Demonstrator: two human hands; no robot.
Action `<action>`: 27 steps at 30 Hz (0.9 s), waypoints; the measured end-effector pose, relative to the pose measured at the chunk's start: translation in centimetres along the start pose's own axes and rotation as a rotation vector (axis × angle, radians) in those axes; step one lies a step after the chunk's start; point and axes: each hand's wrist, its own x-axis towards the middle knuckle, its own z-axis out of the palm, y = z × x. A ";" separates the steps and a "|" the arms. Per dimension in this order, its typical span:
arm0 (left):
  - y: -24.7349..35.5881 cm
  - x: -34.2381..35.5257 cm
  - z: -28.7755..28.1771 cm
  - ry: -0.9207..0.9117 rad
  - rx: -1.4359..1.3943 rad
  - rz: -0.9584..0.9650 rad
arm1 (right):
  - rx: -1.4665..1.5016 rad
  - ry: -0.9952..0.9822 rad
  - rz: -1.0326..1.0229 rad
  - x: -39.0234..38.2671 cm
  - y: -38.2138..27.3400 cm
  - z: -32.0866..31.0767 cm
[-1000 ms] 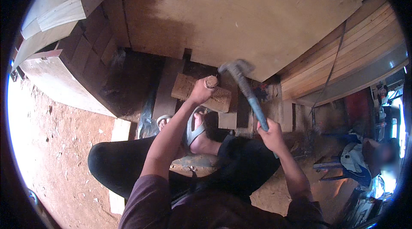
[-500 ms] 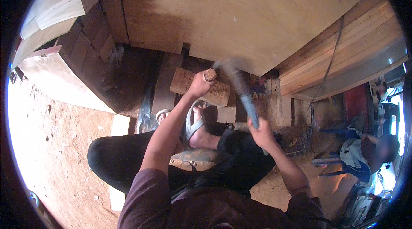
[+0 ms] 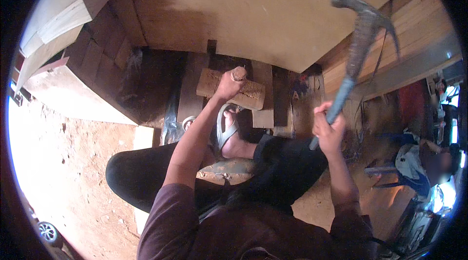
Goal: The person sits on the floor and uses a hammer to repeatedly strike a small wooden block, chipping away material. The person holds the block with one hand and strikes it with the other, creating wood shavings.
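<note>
My left hand (image 3: 228,88) is closed round an upright wooden-handled chisel (image 3: 239,73), whose frayed, battered top pokes out above the fist; its blade is hidden beneath. Under that hand lies a rough wooden block (image 3: 254,98) with a worked, chipped upper face. Out to the right, my right hand (image 3: 330,131) grips a claw hammer (image 3: 359,48) by its blue-grey lower handle. The dark hammer head is raised well apart from the chisel, up and to the right.
A large wooden panel (image 3: 273,11) spans the far side. Stacked planks (image 3: 414,40) stand at the right, wooden boards (image 3: 92,79) at the left. My sandalled foot (image 3: 226,131) is close to the block. A seated person (image 3: 424,162) is at the far right.
The hammer has swung up and to the right, away from the chisel, with my right hand rising alongside. My left hand keeps its hold on the chisel over the block.
</note>
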 end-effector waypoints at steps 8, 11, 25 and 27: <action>-0.2 -0.3 0.0 0.056 -0.082 0.020 | -0.574 -0.219 0.083 -0.3 9.2 2.1; -0.5 -0.4 -0.1 0.048 -0.016 -0.026 | -0.388 -0.170 -0.008 -0.2 6.8 1.2; -0.2 -0.6 -0.1 0.086 -0.124 -0.111 | -0.213 -0.074 -0.255 0.1 5.2 0.1; 0.0 -0.8 -0.3 0.081 -0.108 -0.083 | -0.370 -0.034 -0.286 0.0 7.4 1.4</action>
